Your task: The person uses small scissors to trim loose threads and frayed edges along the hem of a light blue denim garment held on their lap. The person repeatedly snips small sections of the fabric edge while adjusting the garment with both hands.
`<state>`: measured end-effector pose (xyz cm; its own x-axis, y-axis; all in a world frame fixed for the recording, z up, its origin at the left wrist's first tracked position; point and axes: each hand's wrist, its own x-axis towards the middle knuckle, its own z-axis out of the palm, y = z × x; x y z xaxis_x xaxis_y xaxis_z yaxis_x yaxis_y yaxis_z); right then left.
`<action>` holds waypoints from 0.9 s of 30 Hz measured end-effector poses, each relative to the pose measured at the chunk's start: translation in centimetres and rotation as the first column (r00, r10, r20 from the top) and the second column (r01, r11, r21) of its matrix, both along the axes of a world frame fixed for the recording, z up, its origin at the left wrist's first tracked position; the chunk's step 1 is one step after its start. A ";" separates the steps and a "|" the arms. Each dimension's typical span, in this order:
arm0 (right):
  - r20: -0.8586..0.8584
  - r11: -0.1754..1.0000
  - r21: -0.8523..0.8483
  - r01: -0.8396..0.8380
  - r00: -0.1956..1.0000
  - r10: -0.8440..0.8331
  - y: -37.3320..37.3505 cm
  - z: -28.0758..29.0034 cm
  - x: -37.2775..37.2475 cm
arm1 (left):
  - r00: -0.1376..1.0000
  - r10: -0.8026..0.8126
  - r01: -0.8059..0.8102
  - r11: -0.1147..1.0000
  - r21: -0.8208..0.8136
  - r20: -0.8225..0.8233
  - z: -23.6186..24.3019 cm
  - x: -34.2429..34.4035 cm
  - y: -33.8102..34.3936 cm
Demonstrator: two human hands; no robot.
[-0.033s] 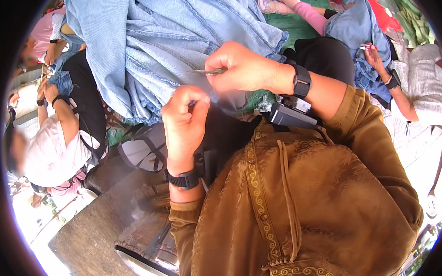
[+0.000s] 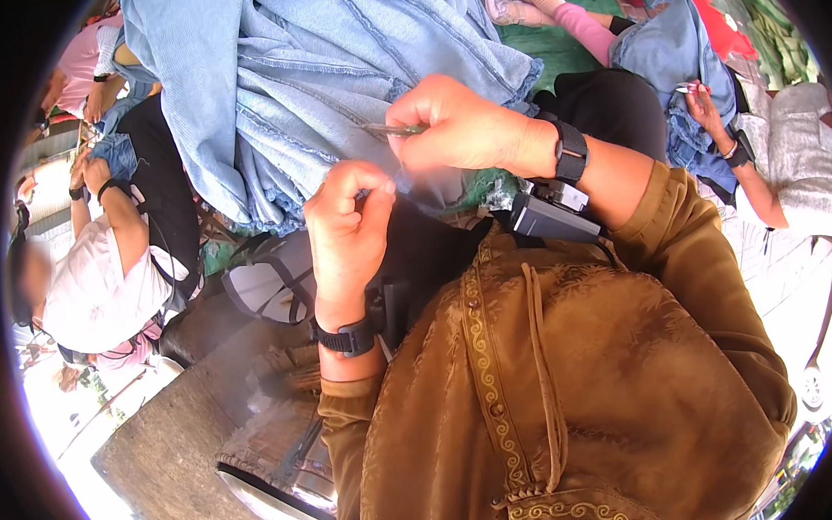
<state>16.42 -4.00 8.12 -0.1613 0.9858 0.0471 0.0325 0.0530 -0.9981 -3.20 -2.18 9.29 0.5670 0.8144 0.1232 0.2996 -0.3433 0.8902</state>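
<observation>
My right hand (image 2: 457,130) is closed round a thin metal tool (image 2: 398,129), its narrow tip pointing left over a heap of pale blue denim cloth (image 2: 299,53) with frayed seams. Lower and to the left, my left hand (image 2: 346,230) is raised with curled fingers pinched together near the cloth's lower edge; whatever they hold is too small to make out. The two hands are apart, the right one higher.
A co-worker in white (image 2: 97,299) handles blue cloth at left. Another person's hand (image 2: 704,112) at right holds a small tool beside denim. Legs (image 2: 573,25) lie on green ground at top. A worn brown surface (image 2: 157,452) and a dark device (image 2: 552,219) are near me.
The tool in my right hand has tilted slightly, its tip a little higher. My left hand looks unchanged.
</observation>
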 end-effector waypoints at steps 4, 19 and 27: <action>-0.094 0.994 -0.059 0.087 0.991 -0.093 0.0 -1.1 0.5 | 0.998 0.013 -0.009 0.997 -0.072 0.055 0.3 0.2 -0.3; 0.120 0.960 0.279 0.030 0.991 -0.065 -2.4 -0.2 1.7 | 0.985 0.020 -0.037 0.995 0.097 0.170 -0.6 0.6 -0.7; 0.341 0.932 0.361 -0.029 0.934 -0.103 -1.7 0.5 -0.2 | 0.996 0.049 -0.054 0.995 0.079 0.068 0.0 0.3 -0.8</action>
<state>16.23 -5.74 8.63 -0.1957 0.9193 0.3414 0.3831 0.3921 -0.8363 -2.94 -2.96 9.25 0.5131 0.8283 0.2252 0.2605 -0.4003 0.8786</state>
